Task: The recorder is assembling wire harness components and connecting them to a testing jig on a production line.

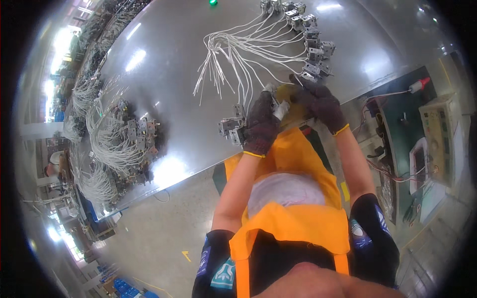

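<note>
My left hand (262, 121), in a dark glove with a yellow cuff edge, is closed around a small metal block (280, 110) near the table's front edge. My right hand (322, 103), gloved alike, is to its right with the fingers drawn together. A thin pale end shows at its fingertips, too blurred to name. Between the hands is a blurred yellow-brown patch (290, 97). Several metal blocks (312, 53) with white wires (248, 47) curve across the table beyond my right hand. A small group of similar blocks (232, 126) lies beside my left wrist.
The grey metal table (184, 64) carries heaps of wired metal blocks (141, 134) on its left side. To the right, a dark green bench (405, 129) holds a beige box with controls (439, 139), cables and a red-tipped lead (419, 85). An orange apron (293, 223) covers my front.
</note>
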`<state>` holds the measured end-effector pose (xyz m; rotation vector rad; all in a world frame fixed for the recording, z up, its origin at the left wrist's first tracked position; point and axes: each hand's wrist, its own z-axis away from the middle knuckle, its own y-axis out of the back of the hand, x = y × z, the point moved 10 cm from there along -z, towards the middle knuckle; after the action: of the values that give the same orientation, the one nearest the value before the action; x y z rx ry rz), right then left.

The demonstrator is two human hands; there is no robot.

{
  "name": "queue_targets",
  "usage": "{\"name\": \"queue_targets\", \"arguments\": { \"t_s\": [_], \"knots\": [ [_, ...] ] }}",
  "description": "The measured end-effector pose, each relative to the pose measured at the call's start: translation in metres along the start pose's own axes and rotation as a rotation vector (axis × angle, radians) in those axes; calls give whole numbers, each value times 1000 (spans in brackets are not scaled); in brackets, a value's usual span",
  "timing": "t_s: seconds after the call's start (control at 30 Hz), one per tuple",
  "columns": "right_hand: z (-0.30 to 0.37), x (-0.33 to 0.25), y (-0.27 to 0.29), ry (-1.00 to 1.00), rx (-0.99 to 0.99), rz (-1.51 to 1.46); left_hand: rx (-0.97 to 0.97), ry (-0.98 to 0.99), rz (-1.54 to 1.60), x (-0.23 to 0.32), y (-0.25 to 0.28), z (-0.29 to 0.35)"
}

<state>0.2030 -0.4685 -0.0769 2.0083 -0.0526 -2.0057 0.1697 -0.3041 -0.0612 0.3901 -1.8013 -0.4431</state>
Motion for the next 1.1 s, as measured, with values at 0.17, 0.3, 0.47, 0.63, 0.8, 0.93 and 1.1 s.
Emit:
{"name": "queue_targets", "arguments": {
  "t_s": [0.17, 0.3, 0.47, 0.63, 0.8, 0.93, 1.1],
  "knots": [
    [14, -15, -2, -62, -88, -198, 120, 64, 355, -9, 0, -1],
    [42, -65, -5, 690, -35, 741, 89, -158, -228, 22, -15, -5],
    [32, -57, -18, 408, -38, 744, -77, -52, -108, -6, -40, -13],
    [40, -76, -33, 472, -5, 979, -17, -39, 71, -43, -53, -11],
    [43, -82, -34, 539, 67, 1079, 37, -128, -197, 7, -31, -12],
    [32, -68, -39, 379, -33, 1112, 15, -118, -187, 8, -34, -9],
    [32, -88, -27, 523, -79, 841, 263, -238, -150, 74, 8, 14]
  ]
}}
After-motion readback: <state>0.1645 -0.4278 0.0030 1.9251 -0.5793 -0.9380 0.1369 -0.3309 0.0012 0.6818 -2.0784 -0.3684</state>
